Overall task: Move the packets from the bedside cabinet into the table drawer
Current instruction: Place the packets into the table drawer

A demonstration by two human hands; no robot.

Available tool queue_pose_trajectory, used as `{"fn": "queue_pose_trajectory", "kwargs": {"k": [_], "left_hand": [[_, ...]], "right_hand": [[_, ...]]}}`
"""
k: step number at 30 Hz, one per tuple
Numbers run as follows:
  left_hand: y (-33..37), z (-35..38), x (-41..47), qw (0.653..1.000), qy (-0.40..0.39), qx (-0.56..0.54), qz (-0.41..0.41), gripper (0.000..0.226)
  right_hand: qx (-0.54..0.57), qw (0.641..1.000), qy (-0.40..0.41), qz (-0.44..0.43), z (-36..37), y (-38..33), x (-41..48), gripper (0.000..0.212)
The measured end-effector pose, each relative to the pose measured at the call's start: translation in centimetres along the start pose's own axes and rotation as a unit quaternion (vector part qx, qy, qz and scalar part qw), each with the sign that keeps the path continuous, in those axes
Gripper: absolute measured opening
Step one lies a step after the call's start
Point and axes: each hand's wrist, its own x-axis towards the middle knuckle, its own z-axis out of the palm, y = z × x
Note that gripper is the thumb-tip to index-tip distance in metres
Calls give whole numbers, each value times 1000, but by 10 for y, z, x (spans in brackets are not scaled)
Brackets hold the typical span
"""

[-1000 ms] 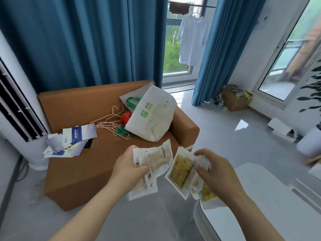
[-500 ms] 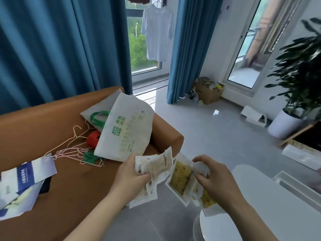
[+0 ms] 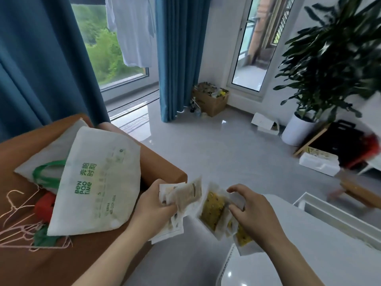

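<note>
A: Head view. Packets, location?

B: All in hand, none set down. Left hand (image 3: pixel 156 205) clamps a fanned stack of brown packets (image 3: pixel 185 193), thumb on top. Right hand (image 3: pixel 255 211) curls over several yellow packets (image 3: pixel 212 211), forefinger lifted clear. Both bundles are in the air between the brown sofa (image 3: pixel 162 162) and the near edge of the white desk (image 3: pixel 309 244).

A: Handling?

B: Judged light, thin and floppy, with slick film, so a fanned stack could slide apart. Best pinched across the sealed borders, stack squared first.

A: Drawer?

B: A long white trough (image 3: pixel 329 215) at the desk's far side may be it; cannot confirm.

A: Legible text?

B: Packet print is too blurred to read. The white tote bag (image 3: pixel 99 182) on the sofa reads "BeN PaO TiMe" in green, with Chinese characters beside it.
</note>
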Motion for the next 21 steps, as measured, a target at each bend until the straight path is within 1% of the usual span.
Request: {"fn": "queue_pose_trajectory", "kwargs": {"k": [4, 7, 8, 12, 16, 21], "left_hand": [[26, 24, 50, 999, -19, 14, 22, 25], [40, 39, 82, 999, -22, 31, 36, 40], [42, 45, 92, 998, -25, 40, 43, 41], [44, 66, 143, 995, -54, 59, 55, 23], [38, 87, 203, 991, -106, 66, 40, 20], [37, 107, 283, 984, -152, 82, 50, 17]], "right_hand": [[11, 1000, 11, 14, -17, 26, 47, 31], [4, 1000, 11, 21, -22, 43, 77, 30], [5, 1000, 11, 24, -23, 49, 85, 30], [7, 999, 14, 45, -25, 70, 122, 30], [7, 997, 29, 72, -24, 89, 170, 30], [-3, 993, 28, 112, -21, 103, 233, 29]]}}
